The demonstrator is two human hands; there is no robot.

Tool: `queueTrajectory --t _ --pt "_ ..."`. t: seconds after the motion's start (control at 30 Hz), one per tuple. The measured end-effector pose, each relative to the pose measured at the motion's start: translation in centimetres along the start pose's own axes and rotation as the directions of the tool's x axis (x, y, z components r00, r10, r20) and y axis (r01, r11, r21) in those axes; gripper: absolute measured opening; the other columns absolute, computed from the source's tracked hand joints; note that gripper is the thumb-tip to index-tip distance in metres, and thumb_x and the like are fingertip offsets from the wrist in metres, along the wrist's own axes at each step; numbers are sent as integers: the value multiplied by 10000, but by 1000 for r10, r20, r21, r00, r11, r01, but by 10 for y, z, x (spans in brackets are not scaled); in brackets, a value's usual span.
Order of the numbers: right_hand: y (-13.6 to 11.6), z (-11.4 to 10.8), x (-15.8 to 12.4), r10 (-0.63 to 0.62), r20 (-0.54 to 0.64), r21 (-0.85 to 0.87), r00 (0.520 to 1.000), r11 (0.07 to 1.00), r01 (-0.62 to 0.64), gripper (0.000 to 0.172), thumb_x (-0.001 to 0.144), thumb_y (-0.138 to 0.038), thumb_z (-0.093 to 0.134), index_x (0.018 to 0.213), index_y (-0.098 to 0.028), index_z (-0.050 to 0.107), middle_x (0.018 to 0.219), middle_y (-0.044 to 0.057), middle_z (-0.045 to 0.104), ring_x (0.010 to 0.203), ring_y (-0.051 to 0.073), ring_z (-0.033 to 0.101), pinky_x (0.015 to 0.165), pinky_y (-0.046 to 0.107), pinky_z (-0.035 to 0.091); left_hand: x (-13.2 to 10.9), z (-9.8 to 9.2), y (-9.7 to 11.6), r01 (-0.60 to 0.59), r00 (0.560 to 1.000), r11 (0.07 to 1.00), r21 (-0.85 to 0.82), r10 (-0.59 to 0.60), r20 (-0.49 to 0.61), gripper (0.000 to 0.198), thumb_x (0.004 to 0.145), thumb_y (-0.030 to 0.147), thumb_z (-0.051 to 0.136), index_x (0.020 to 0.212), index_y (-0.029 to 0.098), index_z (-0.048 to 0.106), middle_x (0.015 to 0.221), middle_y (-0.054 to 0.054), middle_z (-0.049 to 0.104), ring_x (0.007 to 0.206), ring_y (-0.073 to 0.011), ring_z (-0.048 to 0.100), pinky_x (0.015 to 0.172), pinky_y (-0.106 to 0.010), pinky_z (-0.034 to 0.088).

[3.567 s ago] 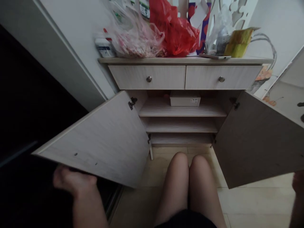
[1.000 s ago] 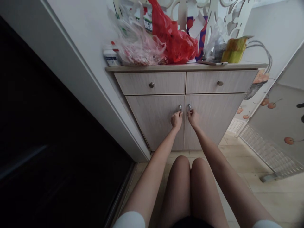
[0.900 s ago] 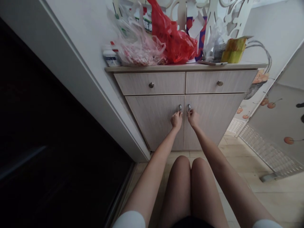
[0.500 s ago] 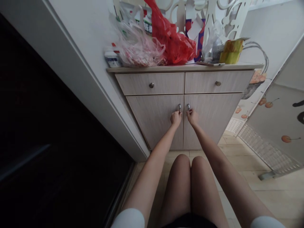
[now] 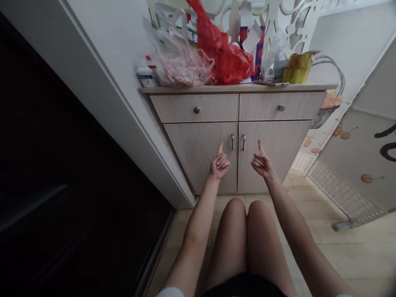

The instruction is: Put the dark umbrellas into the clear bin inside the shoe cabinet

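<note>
In front of me stands a pale wood-grain cabinet [image 5: 188, 132] with its doors closed. My left hand [image 5: 220, 165] is held before the left door, its index finger pointing up and the other fingers curled into the palm. It is just left of the left metal handle [image 5: 232, 142] and grips nothing. Before the right door, my right hand [image 5: 262, 164] makes the same shape, index finger out and the rest folded in. The right metal handle [image 5: 244, 142] is up and to its left, apart from it.
Above the doors are two closed drawers with round knobs [image 5: 196, 110]. On the cabinet top lie a red plastic bag [image 5: 225, 62], a clear bag [image 5: 185, 66], a white bottle [image 5: 146, 77], a phone [image 5: 271, 83] and a yellow container [image 5: 298, 68]. A dark door [image 5: 62, 144] stands left.
Both hands have let go of the door handles and moved back and apart, index fingers now stretched out. The doors look the same, closed. The view has shifted slightly.
</note>
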State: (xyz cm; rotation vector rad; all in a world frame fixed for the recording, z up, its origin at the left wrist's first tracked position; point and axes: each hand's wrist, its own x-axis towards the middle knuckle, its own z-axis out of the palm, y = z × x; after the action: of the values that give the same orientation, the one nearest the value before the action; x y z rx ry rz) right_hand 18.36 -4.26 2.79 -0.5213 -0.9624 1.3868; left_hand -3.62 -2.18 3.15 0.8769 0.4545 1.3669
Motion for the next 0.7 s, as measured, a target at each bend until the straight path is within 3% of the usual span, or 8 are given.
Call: queueTrajectory --t 0.17,0.3,0.4,0.47,0.53,0.57,0.63,0.7 --pt "8 1 -7 -1 12 71 1000 997 0 623 816 -208 585 1409 -370 487 510 -147 78 386 69 55 434 206 162 -9 3 -24 -57 995 997 -50 52 -90 443 1008 117 355 1323 299 606 524 105 123 386 -77 54 433 -165 252" --pt "15 -1 -7 -1 2 50 1000 999 0 629 814 -237 583 1418 -379 484 490 -150 84 397 82 37 437 204 161 -11 -2 -34 -71 992 996 -47 65 -111 424 1012 135 369 1318 307 607 526 104 118 387 -77 55 437 -165 258" --pt "20 -4 0 -18 -30 -52 999 998 17 635 825 -286 579 1446 -360 465 480 -151 141 392 91 88 446 208 199 -6 -6 -36 -61 993 998 -13 59 -98 413 1012 162 395 1344 318 583 513 108 146 375 -70 90 448 -168 271" --pt "24 -6 12 -53 -113 -219 992 975 28 632 844 -366 576 1462 -329 452 490 -143 276 396 89 185 467 207 256 6 -7 -38 -20 994 995 94 30 -102 395 998 213 457 1367 308 562 503 115 199 368 -65 152 461 -179 292" --pt "28 -7 29 -145 -223 -481 964 877 20 595 863 -464 554 1421 -260 513 593 -83 502 449 93 342 518 221 343 25 -5 -39 16 984 953 304 39 -174 387 971 270 527 1355 268 569 517 109 328 393 -64 291 499 -193 337" --pt "30 -7 39 -219 -261 -627 940 779 7 569 870 -501 539 1362 -216 571 702 -24 605 511 105 435 563 239 391 37 -3 -40 24 970 896 443 86 -227 379 953 293 561 1328 241 587 555 89 425 443 -71 392 538 -202 373" --pt "34 -6 60 -375 -256 -857 891 514 -30 528 878 -521 531 1228 -145 653 969 108 691 708 159 586 690 286 459 60 4 -41 45 923 690 722 247 -293 349 908 313 629 1236 192 636 742 3 619 654 -114 582 666 -237 445" --pt "38 -3 79 -452 -202 -955 869 286 -73 491 882 -493 548 1188 -126 663 1141 170 676 902 218 636 798 319 471 81 12 -43 73 891 426 902 378 -251 312 865 287 680 1153 169 663 994 -93 693 912 -181 647 804 -282 466"
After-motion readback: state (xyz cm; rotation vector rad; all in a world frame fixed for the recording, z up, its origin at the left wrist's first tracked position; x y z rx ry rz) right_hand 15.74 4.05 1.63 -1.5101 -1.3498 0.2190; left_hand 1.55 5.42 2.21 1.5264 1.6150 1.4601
